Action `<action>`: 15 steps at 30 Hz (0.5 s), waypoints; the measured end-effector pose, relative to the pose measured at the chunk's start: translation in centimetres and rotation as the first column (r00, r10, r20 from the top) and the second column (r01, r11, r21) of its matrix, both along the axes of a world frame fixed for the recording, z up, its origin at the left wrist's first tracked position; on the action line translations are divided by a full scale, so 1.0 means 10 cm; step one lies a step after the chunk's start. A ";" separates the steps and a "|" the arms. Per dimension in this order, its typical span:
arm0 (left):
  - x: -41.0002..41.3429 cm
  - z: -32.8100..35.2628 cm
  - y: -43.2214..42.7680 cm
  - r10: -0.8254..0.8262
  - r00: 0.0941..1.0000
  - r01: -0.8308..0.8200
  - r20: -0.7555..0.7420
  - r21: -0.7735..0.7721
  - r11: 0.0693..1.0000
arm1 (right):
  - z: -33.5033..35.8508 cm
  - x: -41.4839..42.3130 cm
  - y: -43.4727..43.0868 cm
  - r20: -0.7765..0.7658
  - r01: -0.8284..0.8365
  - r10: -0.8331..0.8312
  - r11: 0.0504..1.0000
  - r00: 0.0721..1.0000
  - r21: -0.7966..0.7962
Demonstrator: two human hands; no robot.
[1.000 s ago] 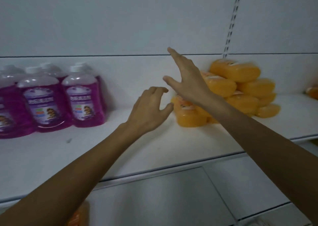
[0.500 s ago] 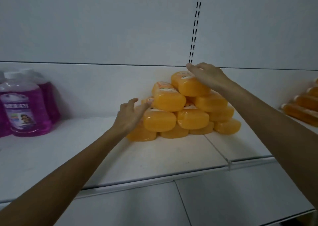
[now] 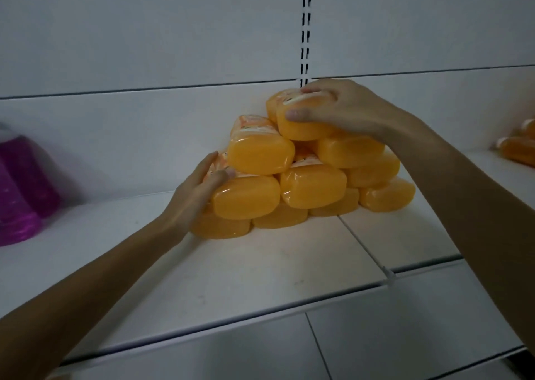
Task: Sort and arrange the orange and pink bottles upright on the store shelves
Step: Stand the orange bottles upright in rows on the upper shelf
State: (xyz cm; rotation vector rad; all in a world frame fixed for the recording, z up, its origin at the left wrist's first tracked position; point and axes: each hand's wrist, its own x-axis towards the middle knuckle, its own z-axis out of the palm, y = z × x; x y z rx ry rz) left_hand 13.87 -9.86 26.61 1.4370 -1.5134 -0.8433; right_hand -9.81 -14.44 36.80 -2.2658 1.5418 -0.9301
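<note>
1. My right hand clamps the top orange bottle of a pile of bottles lying on their sides.
2. My left hand grips a second-row orange bottle at the pile's left edge.
3. The pile rests on the white shelf.
4. Labels are pale, unreadable patches.
5. Pink bottles stand far left; more orange bottles lie far right.

back panel: white | slotted upright: vertical, centre-right
</note>
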 end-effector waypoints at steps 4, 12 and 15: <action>-0.16 0.03 0.00 -0.010 1.000 0.010 -0.029 0.012 1.000 | 0.00 -0.12 -0.07 0.033 -0.079 0.078 0.997 0.996 0.018; -0.83 0.08 -0.20 0.010 1.000 -0.010 -0.020 0.027 1.000 | 0.00 -0.72 -0.24 0.108 -0.119 0.109 0.989 0.988 0.087; -1.14 0.10 -0.29 0.008 1.000 -0.008 0.015 0.042 0.999 | -0.02 -1.02 -0.28 0.132 -0.105 0.091 0.989 0.987 0.100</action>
